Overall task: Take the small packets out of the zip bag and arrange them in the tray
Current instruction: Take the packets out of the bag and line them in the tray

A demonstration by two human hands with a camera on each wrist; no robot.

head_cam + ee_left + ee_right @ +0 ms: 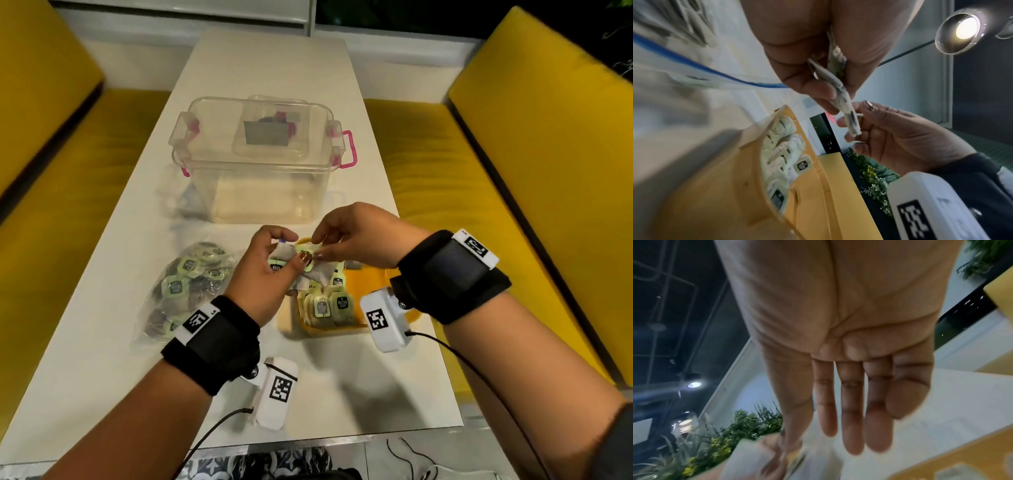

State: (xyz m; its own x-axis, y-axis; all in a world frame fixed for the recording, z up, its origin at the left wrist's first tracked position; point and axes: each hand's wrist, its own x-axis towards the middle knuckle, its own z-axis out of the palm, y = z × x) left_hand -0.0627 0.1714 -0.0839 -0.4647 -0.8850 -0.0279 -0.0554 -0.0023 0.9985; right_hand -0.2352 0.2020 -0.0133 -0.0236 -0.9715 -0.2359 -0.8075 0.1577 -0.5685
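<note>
The far end of the table (270,61) lies bare from edge to edge, and so does the near strip by the front edge, save for the wrist units and their cables. Mid-table, a clear lidded box (255,161) stands across most of the width. Nearer, the zip bag (186,284) lies by the left edge and the yellow tray (346,330) towards the right; both hands hover over the gap between them, which looks narrow.

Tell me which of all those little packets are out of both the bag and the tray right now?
The packets pinched between the left hand and right hand, above the yellow tray. The others sit in the tray or the zip bag.
</note>
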